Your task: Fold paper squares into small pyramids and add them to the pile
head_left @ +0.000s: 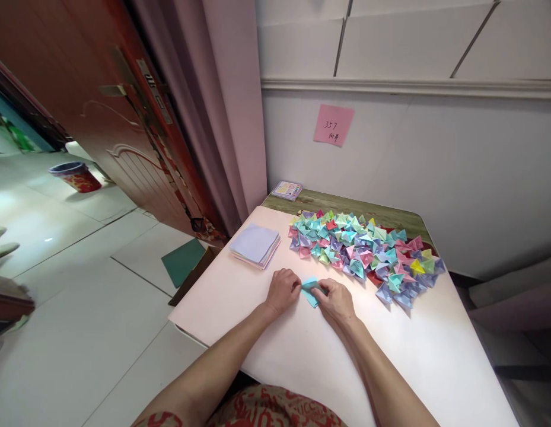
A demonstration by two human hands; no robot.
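A small sheet of turquoise paper (309, 293), partly folded, is between my two hands near the middle of the table. My left hand (284, 290) pinches its left edge with the fingertips. On the other side my right hand (336, 299) grips the paper between thumb and fingers. Beyond my hands lies a large pile of folded paper boats (346, 237) in turquoise, pink, purple, green and yellow. A stack of square paper (256, 244), lilac on top, rests to the left of the pile.
The table (222, 308) has a pale pink top and stands against a white wall. Small printed packs (286, 190) sit at its back left corner. A pink note (333, 125) is on the wall. Left are an open box (193, 279), a door (124, 136) and a bin (77, 177).
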